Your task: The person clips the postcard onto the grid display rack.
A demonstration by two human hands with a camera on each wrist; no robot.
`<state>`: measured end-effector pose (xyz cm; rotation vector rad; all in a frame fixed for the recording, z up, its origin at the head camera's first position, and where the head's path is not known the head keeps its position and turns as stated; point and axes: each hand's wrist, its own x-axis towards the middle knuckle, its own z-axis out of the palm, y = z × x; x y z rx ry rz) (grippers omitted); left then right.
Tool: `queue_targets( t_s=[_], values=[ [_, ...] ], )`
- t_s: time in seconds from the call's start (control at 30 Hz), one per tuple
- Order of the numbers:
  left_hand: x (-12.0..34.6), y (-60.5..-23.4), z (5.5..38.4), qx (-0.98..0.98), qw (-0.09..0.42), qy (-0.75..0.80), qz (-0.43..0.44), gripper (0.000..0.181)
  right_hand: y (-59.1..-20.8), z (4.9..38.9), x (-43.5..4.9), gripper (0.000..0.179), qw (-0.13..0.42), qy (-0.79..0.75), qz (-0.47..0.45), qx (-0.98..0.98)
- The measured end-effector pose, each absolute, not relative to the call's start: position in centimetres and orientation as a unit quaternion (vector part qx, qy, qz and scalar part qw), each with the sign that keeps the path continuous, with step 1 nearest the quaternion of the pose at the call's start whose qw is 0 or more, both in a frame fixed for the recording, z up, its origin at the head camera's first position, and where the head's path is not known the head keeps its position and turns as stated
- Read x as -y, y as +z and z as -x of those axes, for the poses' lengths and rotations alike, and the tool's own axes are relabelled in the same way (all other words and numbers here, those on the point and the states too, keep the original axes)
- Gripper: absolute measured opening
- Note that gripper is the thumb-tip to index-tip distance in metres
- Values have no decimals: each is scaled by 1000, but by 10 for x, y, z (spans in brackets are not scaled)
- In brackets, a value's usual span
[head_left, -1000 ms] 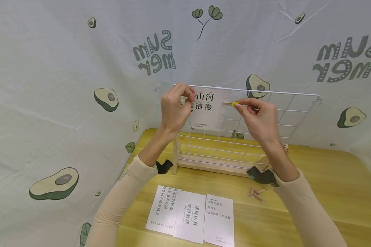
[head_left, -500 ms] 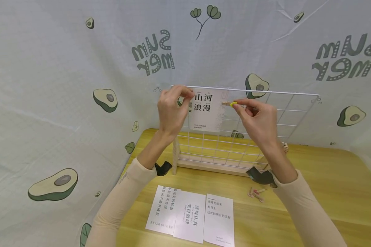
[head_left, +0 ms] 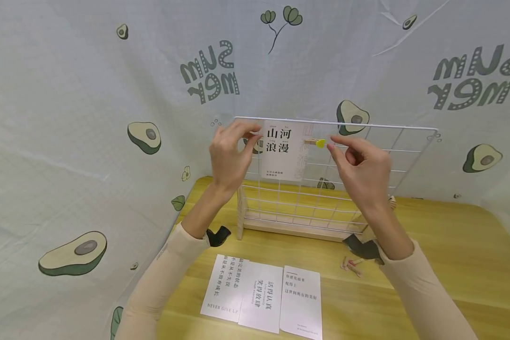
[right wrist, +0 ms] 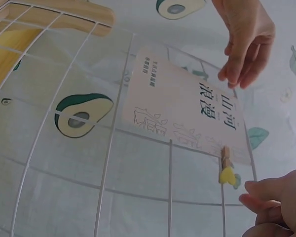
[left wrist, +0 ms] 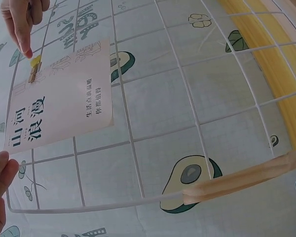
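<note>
A white card (head_left: 280,160) with dark printed characters hangs against a white wire grid (head_left: 344,163). At its right edge a small wooden clothespin with a yellow heart (head_left: 320,143) clips it to the grid. My left hand (head_left: 231,156) is beside the card's upper left edge, thumb and forefinger apart, fingertips right at the corner in the left wrist view. Just right of the heart, my right hand (head_left: 363,165) is held with thumb and forefinger parted and nothing between them. In the right wrist view the clothespin (right wrist: 226,165) stands clear of my right fingertips (right wrist: 254,188).
Three printed cards, a left one (head_left: 223,288), a middle one (head_left: 260,297) and a right one (head_left: 301,302), lie on the wooden table (head_left: 442,274). Several small clothespins (head_left: 352,265) lie to their right. The grid stands in a wooden base (head_left: 297,229) before a patterned cloth (head_left: 89,165).
My right hand has let go of the yellow-heart clothespin and drawn back to the right. My left hand has moved slightly left, off the card's edge.
</note>
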<state>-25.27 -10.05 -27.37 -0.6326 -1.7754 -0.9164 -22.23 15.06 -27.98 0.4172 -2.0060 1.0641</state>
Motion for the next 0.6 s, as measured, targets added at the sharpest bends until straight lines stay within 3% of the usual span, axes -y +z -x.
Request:
queue_targets(
  t_s=[0.27,0.6],
  values=[
    [113,-298,235,748,464,-392,267,11,-300,208,-171,10,430,412,-146,790],
    [118,-355,219,785,392,-415,241,11,-348,184,-214,10,356,403,-88,838]
  ],
)
